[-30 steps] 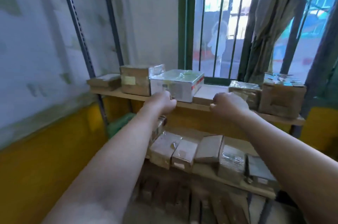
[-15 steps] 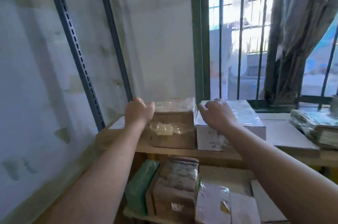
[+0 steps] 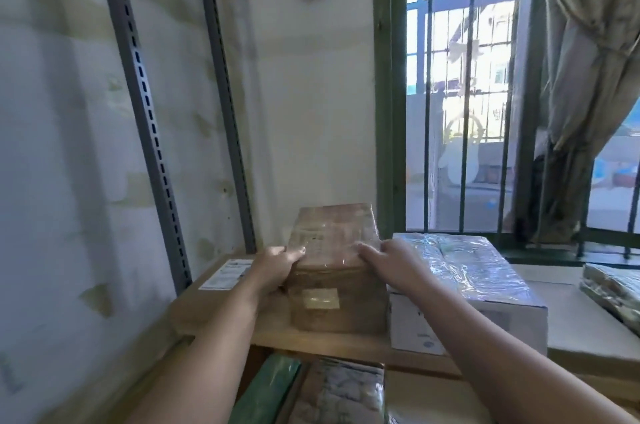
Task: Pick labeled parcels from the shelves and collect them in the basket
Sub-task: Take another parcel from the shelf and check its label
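Since brown parcel (image 3: 337, 271) stands on upper shelf (image 3: 329, 345), touching white foil-wrapped box (image 3: 464, 288) at right, straight pull toward near edge is advised. Left hand (image 3: 273, 267) is curled round left top edge, thumb on top. Right hand (image 3: 391, 259) is laid on top, fingers fairly straight, nothing gripped. Right side best clasped before lift. Basket not seen.

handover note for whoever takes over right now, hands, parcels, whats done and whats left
Left hand: grips the left top edge of the brown parcel.
Right hand: fingers rest on the parcel's top right; no firm grip visible.
Parcel stands on the shelf, beside the film-wrapped white box.
Done: parcel reached, not lifted.
Left: lift it, take it to the basket, which is out of view.
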`<state>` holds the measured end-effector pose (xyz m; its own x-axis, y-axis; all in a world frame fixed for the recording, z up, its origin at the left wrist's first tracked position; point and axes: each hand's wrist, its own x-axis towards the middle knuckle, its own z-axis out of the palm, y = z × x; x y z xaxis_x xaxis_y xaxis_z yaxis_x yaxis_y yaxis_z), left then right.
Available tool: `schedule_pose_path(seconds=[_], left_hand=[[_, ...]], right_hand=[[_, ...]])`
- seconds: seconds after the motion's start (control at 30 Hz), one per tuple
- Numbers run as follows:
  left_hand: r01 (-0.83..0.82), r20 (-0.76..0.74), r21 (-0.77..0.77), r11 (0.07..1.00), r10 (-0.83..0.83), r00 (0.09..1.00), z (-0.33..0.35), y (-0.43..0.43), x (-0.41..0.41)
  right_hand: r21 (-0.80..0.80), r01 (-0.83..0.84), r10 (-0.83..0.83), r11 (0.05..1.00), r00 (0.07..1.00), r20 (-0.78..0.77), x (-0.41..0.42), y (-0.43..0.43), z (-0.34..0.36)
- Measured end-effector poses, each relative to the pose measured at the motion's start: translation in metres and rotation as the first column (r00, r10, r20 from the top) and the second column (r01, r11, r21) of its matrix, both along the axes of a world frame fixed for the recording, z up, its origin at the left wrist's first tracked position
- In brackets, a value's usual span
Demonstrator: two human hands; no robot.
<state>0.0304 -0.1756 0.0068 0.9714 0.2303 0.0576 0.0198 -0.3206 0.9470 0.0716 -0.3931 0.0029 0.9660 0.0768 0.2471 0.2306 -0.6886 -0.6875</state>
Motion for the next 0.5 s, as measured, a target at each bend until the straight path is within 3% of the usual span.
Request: schedule_pose_path(seconds=[0.1, 0.23, 0.3, 0.43, 0.5], left_hand=[[0.053, 0.132, -0.099, 0.994, -0.04, 0.99, 0.015, -0.001, -0.011], [0.113, 0.289, -0.257, 0.96, -0.035, 0.957, 0.034, 0.002, -0.023], [0.155, 0.337, -0.278, 0.948, -0.055, 0.94, 0.038, 0.007, -0.025], [0.233, 0.366, -0.383, 0.894, -0.085, 0.927, 0.036, 0.022, -0.018], [0.315, 0.349, -0.478, 0.82, -0.152, 0.925, 0.027, 0.026, -0.016]], right_hand=[[0.362, -0.159, 0.135, 0.919, 0.987, 0.091, 0.001, 0.005, 0.003], [0.763, -0.271, 0.291, 0.587, 0.95, 0.114, -0.002, 0.009, 0.02], [0.792, -0.297, 0.333, 0.533, 0.934, 0.127, -0.006, 0.007, 0.03], [0.772, -0.214, 0.347, 0.599, 0.938, -0.009, -0.001, 0.0, 0.027], [0.868, -0.182, 0.424, 0.462, 0.905, -0.036, 0.003, -0.004, 0.018]])
